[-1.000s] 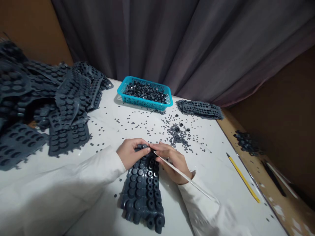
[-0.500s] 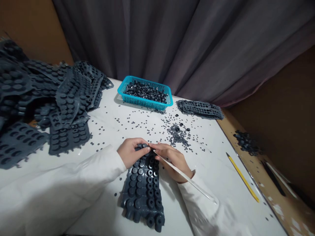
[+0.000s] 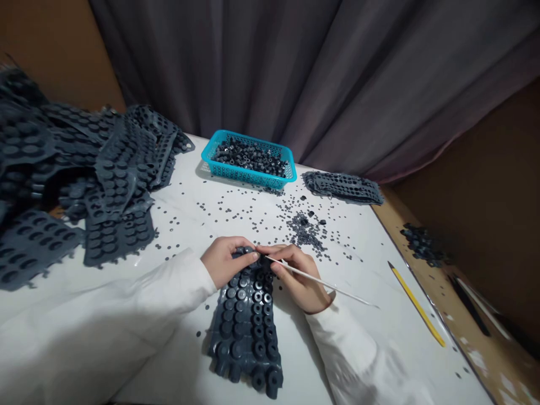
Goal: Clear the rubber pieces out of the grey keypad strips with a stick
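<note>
A dark rubber sheet (image 3: 247,326) studded with small round rings lies on the white table (image 3: 371,304) in front of me. My left hand (image 3: 225,261) is closed on the sheet's far edge, fingers pinching it. My right hand (image 3: 295,275) grips a thin white stick (image 3: 329,284), whose tip touches the sheet's far edge beside my left fingertips. The stick's free end points right, low over the table.
A blue basket (image 3: 248,158) of loose rubber rings stands at the back. A big heap of dark sheets (image 3: 76,174) fills the left. A smaller stack of sheets (image 3: 343,187) lies at the back right. Small round scraps (image 3: 306,230) litter the middle. A yellow pencil (image 3: 415,304) lies at the right.
The stick's free end has swung from pointing down toward my right sleeve to pointing right and flatter. My right hand has turned slightly. My left hand and the sheet stay put.
</note>
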A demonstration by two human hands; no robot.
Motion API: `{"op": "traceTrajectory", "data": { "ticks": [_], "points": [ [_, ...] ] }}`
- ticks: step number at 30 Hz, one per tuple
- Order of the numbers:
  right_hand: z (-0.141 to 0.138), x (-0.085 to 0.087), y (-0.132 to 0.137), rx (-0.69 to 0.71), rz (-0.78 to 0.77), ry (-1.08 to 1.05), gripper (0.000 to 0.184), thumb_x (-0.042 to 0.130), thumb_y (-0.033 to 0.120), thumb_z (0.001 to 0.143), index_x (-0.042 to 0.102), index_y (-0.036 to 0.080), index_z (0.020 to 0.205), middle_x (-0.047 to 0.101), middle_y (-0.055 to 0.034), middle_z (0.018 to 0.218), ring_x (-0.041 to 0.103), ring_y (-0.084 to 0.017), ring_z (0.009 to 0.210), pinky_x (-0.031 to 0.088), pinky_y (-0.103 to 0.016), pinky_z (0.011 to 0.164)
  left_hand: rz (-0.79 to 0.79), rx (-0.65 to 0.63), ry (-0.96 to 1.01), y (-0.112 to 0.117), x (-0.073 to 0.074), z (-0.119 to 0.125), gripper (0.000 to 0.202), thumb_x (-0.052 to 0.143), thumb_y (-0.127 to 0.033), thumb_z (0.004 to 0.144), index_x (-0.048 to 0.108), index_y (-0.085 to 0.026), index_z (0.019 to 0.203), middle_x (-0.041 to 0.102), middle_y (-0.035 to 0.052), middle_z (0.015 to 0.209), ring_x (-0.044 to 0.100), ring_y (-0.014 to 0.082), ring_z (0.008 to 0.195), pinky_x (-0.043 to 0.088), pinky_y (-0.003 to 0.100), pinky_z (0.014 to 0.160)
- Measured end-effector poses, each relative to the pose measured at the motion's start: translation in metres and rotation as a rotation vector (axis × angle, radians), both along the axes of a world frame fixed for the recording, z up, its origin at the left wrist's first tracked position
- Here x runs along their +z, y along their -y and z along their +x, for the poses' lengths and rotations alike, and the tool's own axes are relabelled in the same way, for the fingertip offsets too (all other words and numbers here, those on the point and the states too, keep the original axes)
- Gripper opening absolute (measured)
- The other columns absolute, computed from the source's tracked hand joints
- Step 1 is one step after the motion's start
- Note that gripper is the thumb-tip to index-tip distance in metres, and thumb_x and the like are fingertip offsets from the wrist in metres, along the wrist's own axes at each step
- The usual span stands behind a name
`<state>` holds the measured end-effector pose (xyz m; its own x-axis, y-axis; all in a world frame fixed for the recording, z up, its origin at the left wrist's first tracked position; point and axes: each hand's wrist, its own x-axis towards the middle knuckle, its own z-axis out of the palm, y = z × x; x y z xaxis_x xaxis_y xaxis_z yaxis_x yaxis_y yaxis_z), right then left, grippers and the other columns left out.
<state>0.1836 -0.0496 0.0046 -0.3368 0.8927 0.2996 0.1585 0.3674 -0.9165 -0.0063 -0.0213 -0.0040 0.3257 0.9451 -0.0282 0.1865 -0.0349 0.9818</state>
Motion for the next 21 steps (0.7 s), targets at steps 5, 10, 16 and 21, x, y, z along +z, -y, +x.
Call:
{"op": "traceTrajectory", "data": {
  "ticks": [5, 10, 16, 21],
  "points": [
    [-0.0003, -0.0003, -0.0008, 0.003, -0.074, -0.056, 0.004, 0.056, 0.025, 0.088, 0.056, 0.022, 0.089, 0.068, -0.0094, 0.110, 0.063, -0.020, 0.105, 0.050, -0.039, 0.088, -0.001, -0.020, 0.001, -0.0008, -0.0010, -0.0005, 0.019, 0.061, -0.035, 0.071, 0.064, -0.017, 0.071, 0.069, 0.0023, 0.073, 0.062, 0.0186, 0.073, 0.045, 0.030, 0.072],
    [0.0002, -0.0002, -0.0007, 0.008, -0.071, -0.038, 0.004, 0.056, 0.026, 0.088, 0.055, 0.021, 0.089, 0.068, -0.0095, 0.111, 0.064, -0.020, 0.103, 0.051, -0.037, 0.087, 0.000, -0.028, 0.002, -0.0012, -0.0013, -0.0006, 0.020, 0.061, -0.036, 0.071, 0.064, -0.016, 0.071, 0.069, 0.0027, 0.074, 0.062, 0.0191, 0.074, 0.045, 0.031, 0.073],
    [0.0009, 0.0019, -0.0008, 0.002, 0.045, 0.054, 0.004, 0.054, 0.024, 0.089, 0.055, 0.021, 0.090, 0.068, -0.0102, 0.109, 0.064, -0.020, 0.102, 0.052, -0.037, 0.085, 0.006, -0.024, -0.006, -0.0010, 0.0002, -0.0008, 0.020, 0.061, -0.037, 0.071, 0.064, -0.017, 0.071, 0.070, 0.0028, 0.075, 0.062, 0.0195, 0.075, 0.046, 0.032, 0.074],
    [0.0013, 0.0051, -0.0028, 0.042, 0.242, 0.168, 0.007, 0.050, 0.019, 0.090, 0.054, 0.022, 0.094, 0.067, -0.0099, 0.111, 0.063, -0.019, 0.102, 0.051, -0.036, 0.086, 0.011, -0.019, -0.012, -0.0013, 0.0005, -0.0005, 0.018, 0.062, -0.035, 0.070, 0.064, -0.017, 0.070, 0.069, 0.0018, 0.073, 0.062, 0.0188, 0.073, 0.046, 0.031, 0.074]
  ]
}}
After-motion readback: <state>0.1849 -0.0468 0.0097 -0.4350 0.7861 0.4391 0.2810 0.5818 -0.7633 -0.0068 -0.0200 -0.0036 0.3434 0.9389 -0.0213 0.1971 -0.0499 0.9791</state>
